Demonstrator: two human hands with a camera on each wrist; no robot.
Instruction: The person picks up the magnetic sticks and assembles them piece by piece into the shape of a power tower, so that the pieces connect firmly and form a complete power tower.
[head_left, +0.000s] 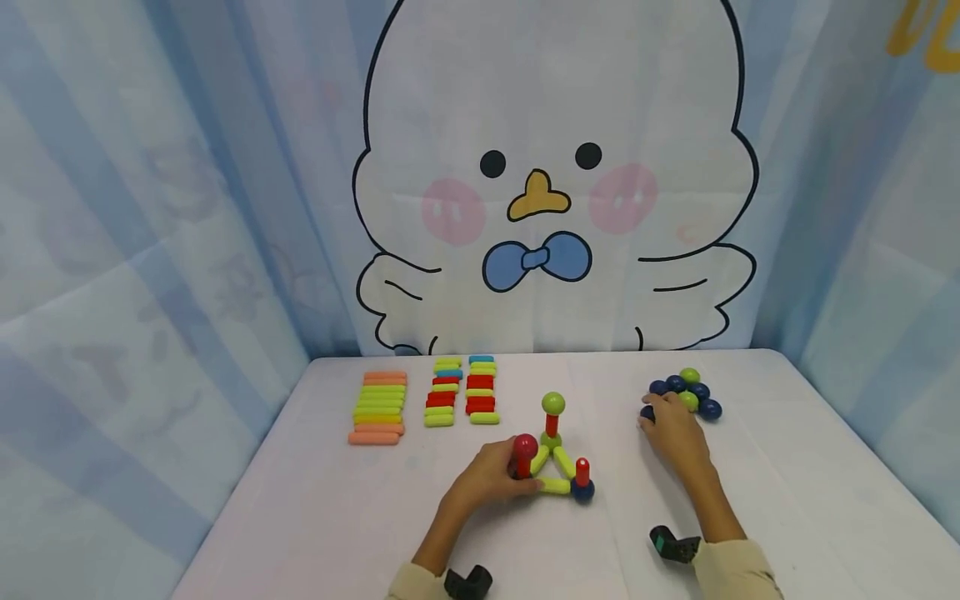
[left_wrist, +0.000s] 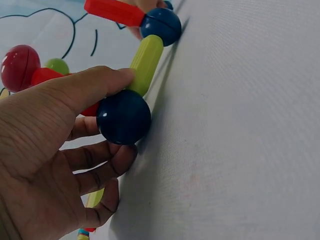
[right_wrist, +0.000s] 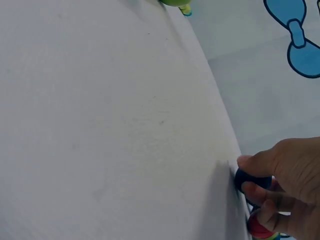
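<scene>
White cloth or sheeting covers the table point(head_left: 300, 533); on it, near the middle, stands a triangular frame point(head_left: 565, 462) of yellow-green rods with balls at its corners. Each corner carries a red upright: the left one is topped by a red ball point(head_left: 526, 447), the rear one by a green ball point(head_left: 553, 403), and the front right one point(head_left: 582, 472) has a bare upper end.

Left hand point(head_left: 487, 473): grips the frame at its left corner, thumb laid on the front rod point(left_wrist: 147, 65), fingers about the dark blue corner ball point(left_wrist: 124, 117).

Right hand point(head_left: 678, 437): thumb and finger pinch a dark blue ball point(right_wrist: 252, 180) at the near left edge of a ball cluster point(head_left: 699, 390) (blue mostly, some green).

Beyond the left hand, orange and yellow-green rods point(head_left: 382, 397) lie stacked side by side; to their right, two mixed columns, left point(head_left: 442, 399) and right point(head_left: 482, 396), show red, blue and yellow-green.
</scene>
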